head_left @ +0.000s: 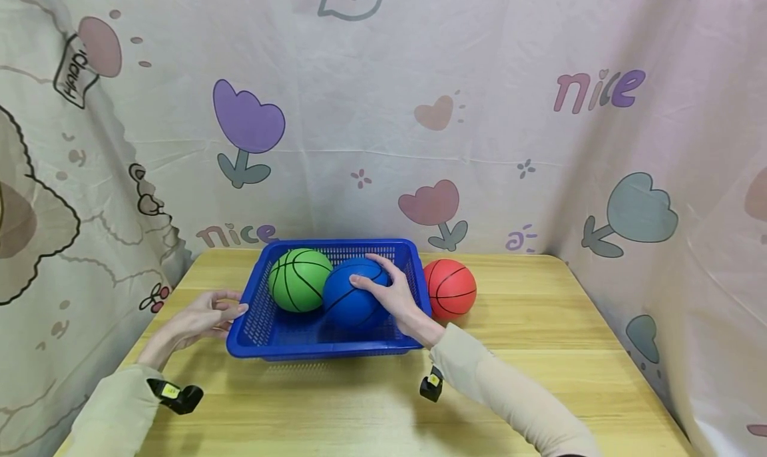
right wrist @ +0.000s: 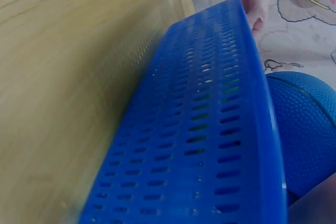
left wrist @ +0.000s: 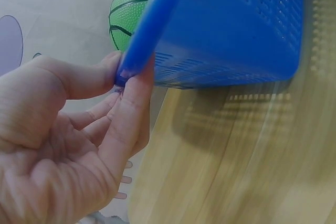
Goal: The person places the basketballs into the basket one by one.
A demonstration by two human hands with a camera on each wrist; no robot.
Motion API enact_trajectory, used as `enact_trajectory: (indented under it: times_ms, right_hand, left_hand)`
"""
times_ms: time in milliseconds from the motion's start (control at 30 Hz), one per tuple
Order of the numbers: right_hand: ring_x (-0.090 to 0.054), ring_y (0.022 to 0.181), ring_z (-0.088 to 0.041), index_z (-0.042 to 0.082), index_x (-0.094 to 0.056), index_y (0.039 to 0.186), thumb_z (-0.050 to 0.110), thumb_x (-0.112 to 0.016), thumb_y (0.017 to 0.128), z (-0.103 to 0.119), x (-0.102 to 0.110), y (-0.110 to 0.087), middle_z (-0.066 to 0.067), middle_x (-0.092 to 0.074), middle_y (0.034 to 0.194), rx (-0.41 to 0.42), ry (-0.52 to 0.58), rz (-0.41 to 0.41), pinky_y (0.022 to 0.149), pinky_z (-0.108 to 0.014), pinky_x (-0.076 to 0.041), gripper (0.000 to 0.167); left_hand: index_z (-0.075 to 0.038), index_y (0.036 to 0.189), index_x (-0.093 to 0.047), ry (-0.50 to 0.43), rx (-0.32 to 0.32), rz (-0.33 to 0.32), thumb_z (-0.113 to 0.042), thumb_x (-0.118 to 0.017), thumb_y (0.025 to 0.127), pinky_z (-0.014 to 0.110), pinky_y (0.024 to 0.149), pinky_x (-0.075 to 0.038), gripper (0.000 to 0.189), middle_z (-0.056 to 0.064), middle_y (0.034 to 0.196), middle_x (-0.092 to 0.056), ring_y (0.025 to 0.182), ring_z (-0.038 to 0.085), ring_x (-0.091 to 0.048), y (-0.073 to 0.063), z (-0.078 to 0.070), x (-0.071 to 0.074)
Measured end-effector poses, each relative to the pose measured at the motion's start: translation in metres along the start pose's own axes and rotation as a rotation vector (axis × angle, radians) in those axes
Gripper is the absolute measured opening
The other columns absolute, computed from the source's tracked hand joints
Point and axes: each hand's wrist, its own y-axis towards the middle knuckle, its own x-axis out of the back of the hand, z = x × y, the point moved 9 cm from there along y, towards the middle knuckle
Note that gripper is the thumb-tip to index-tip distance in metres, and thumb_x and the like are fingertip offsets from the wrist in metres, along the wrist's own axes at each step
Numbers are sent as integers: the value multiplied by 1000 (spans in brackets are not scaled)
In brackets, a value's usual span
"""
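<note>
A blue plastic basket [head_left: 323, 352] with slotted walls stands at the middle left of the table. My left hand [head_left: 204, 317] pinches its left rim between thumb and fingers, as the left wrist view shows with the rim [left wrist: 152, 30] in the grip. Inside the basket, a green toy basketball [head_left: 298, 280] lies at the back left. Right beside it is a blue toy basketball [head_left: 350, 300]. My right hand [head_left: 392, 294] grips the blue ball from its upper right, thumb and fingers spread over it; the right wrist view shows only a bit of that hand.
A red toy basketball [head_left: 452, 289] sits on the wooden table [head_left: 539, 370] just outside the basket's right wall. Behind and at both sides hangs a patterned cloth [head_left: 359, 110]. Small black wrist cameras are strapped to both sleeves.
</note>
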Motion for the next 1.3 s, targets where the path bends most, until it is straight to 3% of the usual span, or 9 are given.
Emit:
enact_trajectory:
  times_ms: [633, 1300]
  right_hand:
    - [-53, 127, -41, 25, -49, 145, 49, -73, 88, -24, -12, 10, -13, -44, 151, -84, -111, 4, 98, -63, -49, 67]
    - [-55, 124, -36, 29, -49, 143, 46, -71, 91, -36, -21, 11, -14, -45, 150, -115, -103, 98, 99, -55, -50, 59]
  left_hand:
    - [17, 148, -20, 2, 1, -5, -24, -56, 104, 32, 77, -61, 70, 11, 112, -66, 88, 15, -68, -3, -2, 0]
    - [16, 148, -21, -6, 5, -4, -25, -57, 104, 32, 77, -62, 70, 8, 108, -67, 87, 15, -69, -1, -1, 0]
